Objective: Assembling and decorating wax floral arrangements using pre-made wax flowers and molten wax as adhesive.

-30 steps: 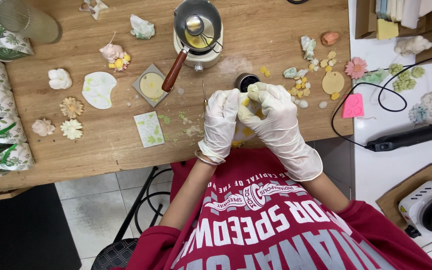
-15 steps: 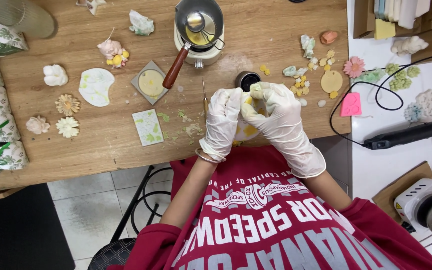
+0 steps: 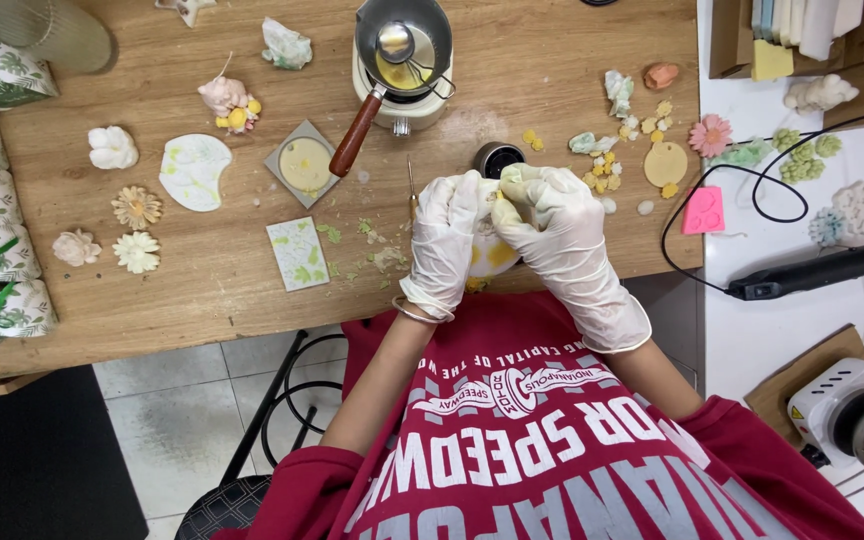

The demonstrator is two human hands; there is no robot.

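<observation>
White latex-like gloves cover both hands, which are brought together at the near edge of the wooden table [image 3: 552,60], just above the person's red shirt [image 3: 552,440]. A small pale, yellowish piece [image 3: 500,197] is pinched between the fingertips of the left hand [image 3: 444,240] and the right hand [image 3: 552,235]; both are closed around it, probably so that it can be shaped or pressed with fine control, though its exact form is hidden by the fingers. Beneath the hands a round white dish with yellow patches [image 3: 492,255] is kept, seemingly so that crumbs fall onto it rather than onto the table. Just beyond the fingertips a small dark round tin [image 3: 499,157] stands within easy reach, and farther beyond it a metal pot with a wooden handle [image 3: 402,45] sits on a small cream warmer, its handle turned toward the left hand. To the right of the hands small yellow, green and white moulded bits [image 3: 607,165] are scattered, with a round tan disc [image 3: 665,163] and a pink flower [image 3: 710,134] beyond them. Well off to the left, finished flower shapes [image 3: 137,207] and a white palette-like plate [image 3: 195,170] are laid apart, apparently set aside out of the working area. A thin stick-like tool [image 3: 411,185] lies just beside the left hand.
</observation>
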